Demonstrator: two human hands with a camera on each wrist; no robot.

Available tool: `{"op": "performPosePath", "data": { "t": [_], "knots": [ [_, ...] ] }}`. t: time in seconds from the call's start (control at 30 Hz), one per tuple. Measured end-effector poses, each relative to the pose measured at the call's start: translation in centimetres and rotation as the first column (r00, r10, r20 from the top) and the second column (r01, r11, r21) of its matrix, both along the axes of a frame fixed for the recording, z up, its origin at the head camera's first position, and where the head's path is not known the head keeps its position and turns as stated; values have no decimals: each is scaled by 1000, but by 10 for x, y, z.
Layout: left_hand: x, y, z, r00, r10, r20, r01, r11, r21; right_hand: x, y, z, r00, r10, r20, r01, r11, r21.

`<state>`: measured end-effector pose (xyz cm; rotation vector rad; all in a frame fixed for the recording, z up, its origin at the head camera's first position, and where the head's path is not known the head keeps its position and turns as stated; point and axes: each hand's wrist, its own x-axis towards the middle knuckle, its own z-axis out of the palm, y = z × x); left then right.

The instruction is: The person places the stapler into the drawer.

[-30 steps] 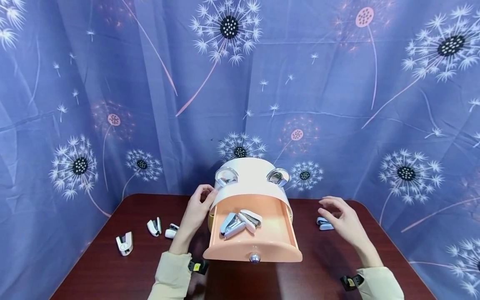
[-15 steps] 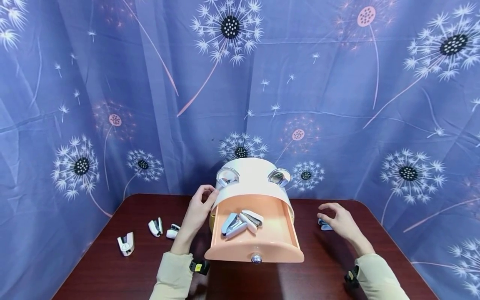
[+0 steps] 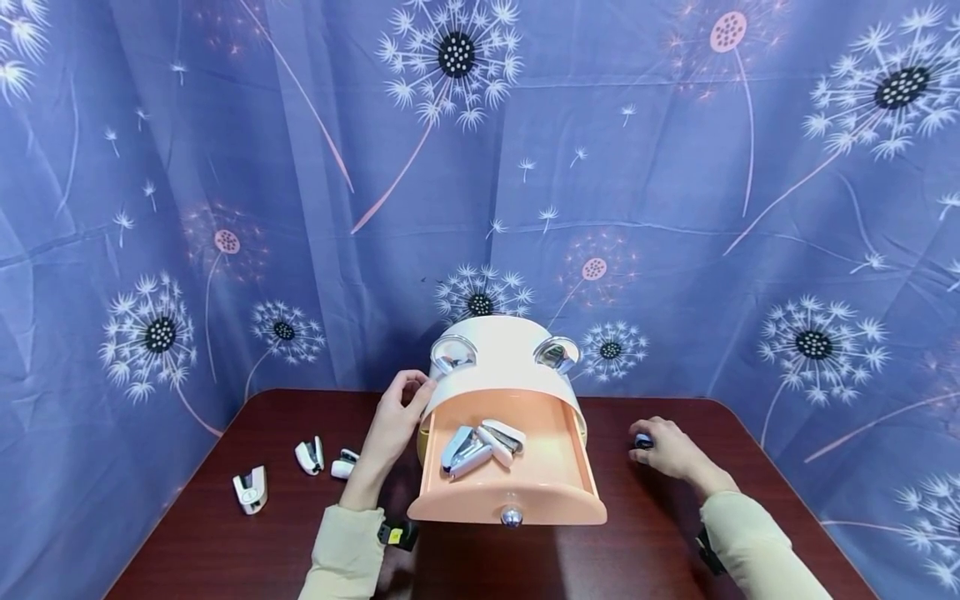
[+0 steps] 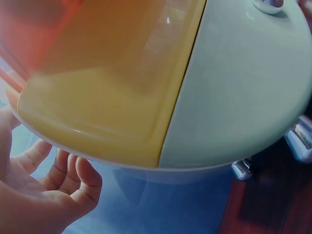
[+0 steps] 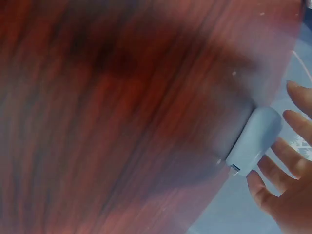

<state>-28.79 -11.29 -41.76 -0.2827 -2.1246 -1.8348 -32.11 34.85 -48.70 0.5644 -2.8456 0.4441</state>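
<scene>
My left hand (image 3: 395, 417) rests its fingertips against the left side of the white-topped drawer box (image 3: 495, 354); the left wrist view shows fingers (image 4: 90, 178) loosely bent beside its yellow drawer front (image 4: 112, 97). My right hand (image 3: 670, 448) is low over the table at the right, fingers about a light blue stapler (image 5: 256, 139). In the right wrist view the thumb looks apart from the stapler; whether the other fingers touch it is unclear. The peach drawer (image 3: 558, 450) is pulled out, holding a light blue stapler (image 3: 467, 452) and a white stapler (image 3: 502, 440).
On the dark red wooden table (image 3: 195, 533), one white stapler (image 3: 251, 489) and another white stapler (image 3: 309, 456) lie at the left. A third white one (image 3: 344, 464) is partly behind my left wrist. A patterned blue curtain (image 3: 360, 275) stands behind.
My right hand has come down and slightly left onto the light blue stapler, which it now mostly covers in the head view. My left hand and the drawer stay in place.
</scene>
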Motion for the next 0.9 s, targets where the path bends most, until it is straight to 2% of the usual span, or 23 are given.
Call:
{"op": "performPosePath", "data": {
  "t": [0.2, 0.23, 0.37, 0.43, 0.47, 0.67, 0.83, 0.9],
  "knots": [
    [1, 0, -1, 1000, -11, 3, 11, 1000, 8, -1, 0, 0, 997, -47, 62, 41, 994, 98],
    [4, 1, 3, 1000, -14, 10, 14, 1000, 6, -1, 0, 1, 996, -53, 70, 45, 993, 111],
    [4, 1, 4, 1000, -10, 13, 10, 1000, 4, -3, 2, 3, 990, -79, 121, 64, 990, 124],
    [4, 1, 4, 1000, -8, 17, 8, 1000, 3, -3, 4, 3, 989, -65, 132, 50, 992, 114],
    [0, 0, 0, 1000, -6, 11, 6, 1000, 5, -3, 5, 2, 989, -55, 134, 41, 993, 108],
    [0, 1, -1, 1000, -7, 4, 7, 1000, 3, -3, 8, 1, 996, 8, 90, -18, 993, 113],
    [1, 1, 1, 1000, -1, 19, 1, 1000, 2, -2, 7, 5, 996, 44, 81, -55, 989, 140],
    [5, 2, 6, 1000, -9, 21, 9, 1000, 0, 0, 7, 7, 996, 61, 68, -70, 987, 148]
  ]
}}
